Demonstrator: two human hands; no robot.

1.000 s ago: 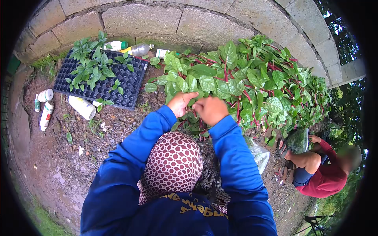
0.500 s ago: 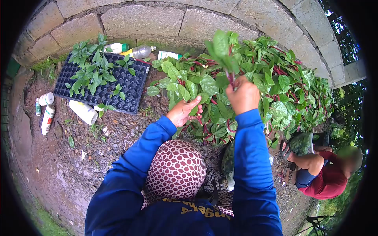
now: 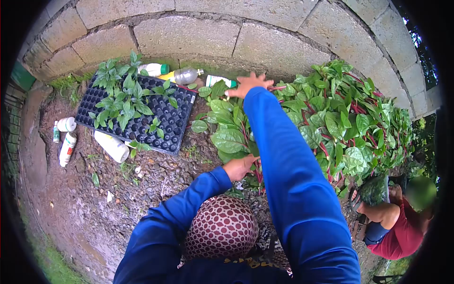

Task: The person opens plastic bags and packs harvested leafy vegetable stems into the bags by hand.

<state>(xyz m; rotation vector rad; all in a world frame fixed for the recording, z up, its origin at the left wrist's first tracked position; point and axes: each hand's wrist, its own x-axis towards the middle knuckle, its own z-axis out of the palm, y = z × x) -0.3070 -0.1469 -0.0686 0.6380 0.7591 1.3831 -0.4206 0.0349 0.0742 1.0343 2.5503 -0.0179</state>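
A broad heap of Malabar spinach point(image 3: 352, 120), green leaves on red-purple stems, lies along the foot of the wall. My right hand point(image 3: 249, 85) reaches over the heap's far left edge with its fingers spread, holding nothing I can see. Nearer me, my left hand point(image 3: 240, 168) is closed around a bunch of Malabar spinach stems point(image 3: 258, 176) at the heap's front left. Large leaves point(image 3: 230, 141) stand above that hand, and its fingertips are partly hidden by foliage and my right sleeve.
A black seedling tray point(image 3: 168, 137) with green seedlings point(image 3: 124, 102) sits to the left. Around it lie a clear bottle point(image 3: 185, 75), a white bottle point(image 3: 112, 147) and several other containers. A concrete block wall point(image 3: 189, 35) runs behind. A person in a red shirt point(image 3: 402, 232) sits at right.
My right hand has let go of the leafy stem it held up and moved left and away, fingers spreading. My left hand has lowered toward me and slightly right. The view has shifted slightly.
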